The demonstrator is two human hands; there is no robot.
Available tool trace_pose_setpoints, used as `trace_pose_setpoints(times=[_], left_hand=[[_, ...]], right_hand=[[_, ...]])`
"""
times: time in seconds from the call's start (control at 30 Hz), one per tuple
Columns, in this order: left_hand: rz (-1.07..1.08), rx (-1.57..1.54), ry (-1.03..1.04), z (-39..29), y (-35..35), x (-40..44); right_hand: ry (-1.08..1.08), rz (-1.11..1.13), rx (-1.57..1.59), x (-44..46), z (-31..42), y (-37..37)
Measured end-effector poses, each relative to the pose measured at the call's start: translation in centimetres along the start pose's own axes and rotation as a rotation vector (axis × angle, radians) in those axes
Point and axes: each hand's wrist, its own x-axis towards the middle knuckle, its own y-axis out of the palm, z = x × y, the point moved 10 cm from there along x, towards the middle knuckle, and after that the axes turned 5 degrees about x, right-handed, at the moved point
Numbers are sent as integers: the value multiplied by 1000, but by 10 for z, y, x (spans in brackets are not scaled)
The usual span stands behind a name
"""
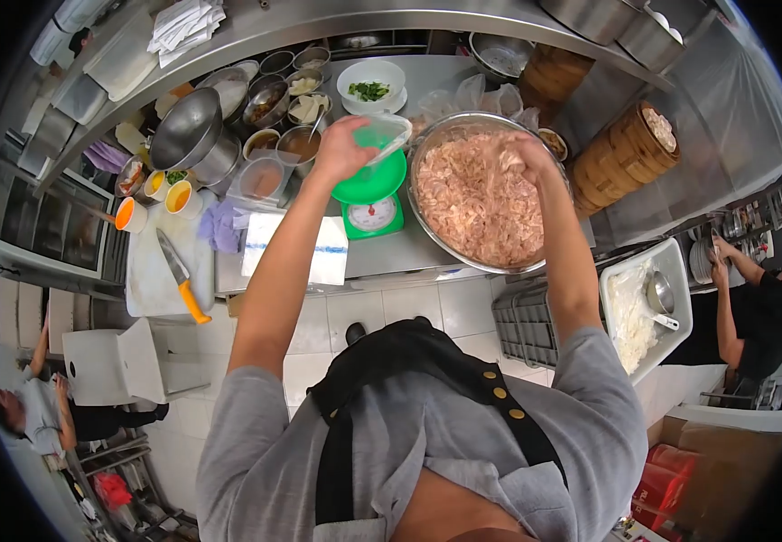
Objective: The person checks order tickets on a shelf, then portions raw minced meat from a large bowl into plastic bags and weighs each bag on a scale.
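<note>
My left hand [344, 152] grips a clear, thin plastic piece, which looks like a bag [395, 135], above the round green pan [375, 181] of a kitchen scale. Below the pan sits the scale's green base with its white dial [372, 215]. To the right is a large metal bowl [420, 212] full of pale pink, sliced raw meat [477, 203]. At the bowl's far right side my right hand [528, 158] has its fingers curled around some of this meat, partly blurred.
Left of the scale lie white towels [296, 248] and a cutting board [147, 271] with an orange-handled knife [180, 271]. Bamboo steamers [621, 163] stand right of the bowl. A white tub [675, 316] is at the right. Other people [752, 316] work at both sides.
</note>
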Motion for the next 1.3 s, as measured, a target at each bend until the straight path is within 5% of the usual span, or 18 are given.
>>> trace_pose_setpoints(times=[0.07, 0.27, 0.4, 0.47, 0.53, 0.6, 0.73, 0.93, 1.3], left_hand=[[-120, 107, 195, -16, -2, 7], [-10, 97, 61, -27, 17, 20], [-117, 223, 161, -38, 14, 22], [-46, 30, 60, -38, 12, 20], [-138, 119, 121, -43, 0, 19], [61, -126, -146, -35, -1, 8], [46, -260, -202, -4, 1, 11], [64, -338, -201, -2, -2, 7], [180, -368, -84, -9, 20, 9]], right_hand=[[-248, 185, 380, -14, 56, 23], [-322, 383, 639, -51, 159, 104], [-252, 473, 714, -42, 173, 164], [-216, 461, 699, -37, 163, 194], [-87, 451, 656, -30, 145, 221], [-56, 431, 565, -41, 144, 239], [-20, 338, 350, -27, 126, 256], [-683, 197, -909, -60, 174, 284], [-369, 430, -656, -42, 162, 263]])
